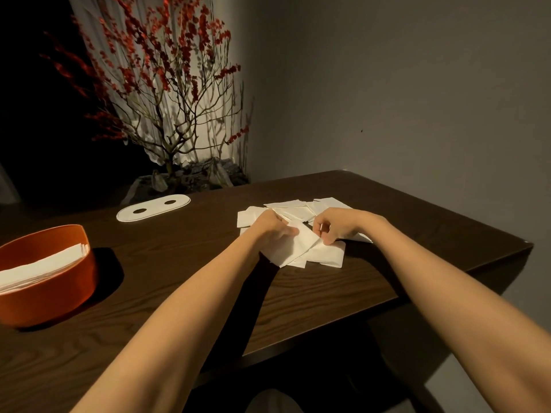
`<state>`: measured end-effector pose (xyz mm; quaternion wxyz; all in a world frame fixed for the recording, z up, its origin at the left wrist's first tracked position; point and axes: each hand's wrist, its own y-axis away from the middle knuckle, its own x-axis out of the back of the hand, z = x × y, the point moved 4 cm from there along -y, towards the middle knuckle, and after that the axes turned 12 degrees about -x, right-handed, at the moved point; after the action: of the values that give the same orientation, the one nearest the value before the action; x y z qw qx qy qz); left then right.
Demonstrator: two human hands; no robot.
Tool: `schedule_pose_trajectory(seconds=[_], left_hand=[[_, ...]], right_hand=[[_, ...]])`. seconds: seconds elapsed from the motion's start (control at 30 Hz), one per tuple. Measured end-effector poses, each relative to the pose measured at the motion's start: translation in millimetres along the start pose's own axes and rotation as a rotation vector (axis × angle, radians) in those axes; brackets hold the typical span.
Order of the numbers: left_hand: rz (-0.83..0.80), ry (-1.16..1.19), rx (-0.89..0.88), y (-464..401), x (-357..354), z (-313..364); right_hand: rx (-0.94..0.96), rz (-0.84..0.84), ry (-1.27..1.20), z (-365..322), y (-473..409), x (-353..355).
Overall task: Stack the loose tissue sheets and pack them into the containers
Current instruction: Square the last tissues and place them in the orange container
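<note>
Loose white tissue sheets (298, 208) lie scattered in a pile on the dark wooden table (185, 263), toward its far right. My left hand (272, 231) holds a folded tissue (295, 248) lifted at an angle over the pile. My right hand (337, 226) pinches the right corner of that same tissue with thumb and fingertips. An orange oval container (50, 281) stands at the left edge of the view with a stack of tissues (41, 265) inside it.
A white oval lid (153, 207) with two dark holes lies flat behind the container. A pot with bare branches and red blossoms (167, 93) stands beyond the table's far edge. The table's right corner (527, 242) ends near a grey wall.
</note>
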<state>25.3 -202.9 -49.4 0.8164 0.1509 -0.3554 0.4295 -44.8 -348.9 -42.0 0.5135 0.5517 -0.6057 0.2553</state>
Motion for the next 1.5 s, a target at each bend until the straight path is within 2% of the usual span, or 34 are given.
schedule_pose_trajectory(seconds=[0.17, 0.37, 0.53, 0.63, 0.87, 1.03, 1.17, 1.27, 1.5], left_hand=[[0.031, -0.178, -0.058, -4, -11, -1], [-0.106, -0.530, -0.036, -1, -17, 14], [-0.207, -0.527, 0.047, -8, -18, 13], [-0.192, -0.522, 0.071, -9, -17, 8], [0.034, -0.212, 0.018, -8, -6, -3], [0.090, 0.242, -0.026, -9, 0, -11], [0.157, 0.554, 0.030, -3, 6, -15], [0.187, 0.618, 0.020, -2, 8, -19], [0.271, 0.599, -0.201, 1, 10, -14]], right_hand=[[0.023, -0.051, -0.055, 5, -4, -2], [0.058, -0.029, -0.206, 7, -4, -2], [0.072, -0.027, -0.193, 6, -4, -3], [0.077, -0.029, -0.197, 4, -2, -3], [0.109, 0.029, -0.317, 3, 0, 0], [0.148, 0.082, -0.482, 2, 2, 5], [0.115, 0.132, -0.668, 0, 2, 9], [0.058, 0.123, -0.897, -3, 0, 9], [0.056, 0.075, -1.294, -29, -7, -1]])
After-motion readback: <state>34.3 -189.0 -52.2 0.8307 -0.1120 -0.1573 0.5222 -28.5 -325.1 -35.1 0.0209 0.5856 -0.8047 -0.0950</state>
